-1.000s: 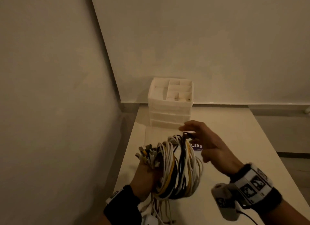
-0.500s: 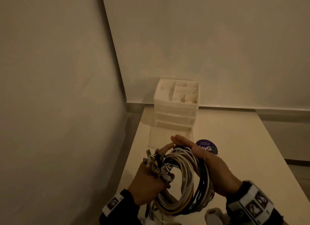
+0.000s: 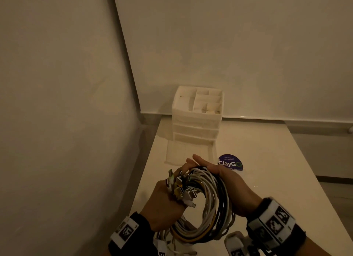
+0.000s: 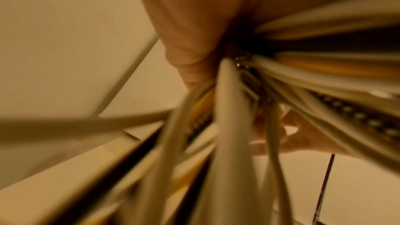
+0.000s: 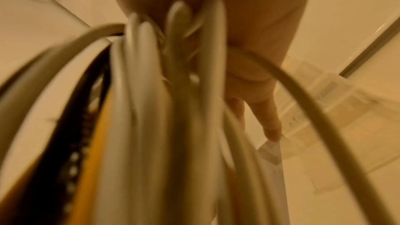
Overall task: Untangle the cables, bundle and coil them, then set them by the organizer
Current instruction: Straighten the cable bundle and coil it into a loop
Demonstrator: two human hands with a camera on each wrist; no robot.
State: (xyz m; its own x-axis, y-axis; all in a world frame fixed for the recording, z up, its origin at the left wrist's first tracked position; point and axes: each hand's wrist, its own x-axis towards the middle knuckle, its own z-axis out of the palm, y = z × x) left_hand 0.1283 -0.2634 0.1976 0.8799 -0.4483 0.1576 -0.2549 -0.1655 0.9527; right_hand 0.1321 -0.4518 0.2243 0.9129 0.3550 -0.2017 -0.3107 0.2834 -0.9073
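Coil [image 3: 208, 208] of white, yellow and black cables held above the table [image 3: 267, 160], on the near side of the organizer [image 3: 197, 114] and well apart from it

Left hand [image 3: 164, 202] fisted round the coil's left side, fingers curled through the loop; plugs [image 3: 181, 187] bunched and sticking up out of the fist. Left wrist view: same grip from below, thumb [image 4: 190, 44] pressed against the strands [image 4: 227, 126], picture blurred

Right hand [image 3: 229, 185] cupped against the coil's right side, palm on the outer strands, fingers fairly straight and reaching over the top toward the organizer. No curl round the strands seen from the head view. Right wrist view: strands [image 5: 151, 109] running across the palm, one finger [image 5: 268, 117] extended and straight, its tip near a clear flat piece [image 5: 270, 151]; too blurred to say what the piece is

Organizer: white, three drawers, open divided tray on top, standing at the far end of the table close to the wall corner. Lowest drawer [image 3: 189, 152] pulled out toward the coil

Round purple sticker [image 3: 230, 163] reading "ClayGo" flat on the table, just in front of the organizer to the right, partly behind the right hand

Loose cable ends [image 3: 172, 248] hanging below the coil by the left wristband [image 3: 126, 231]. Tagged band [image 3: 273, 223] on the right wrist
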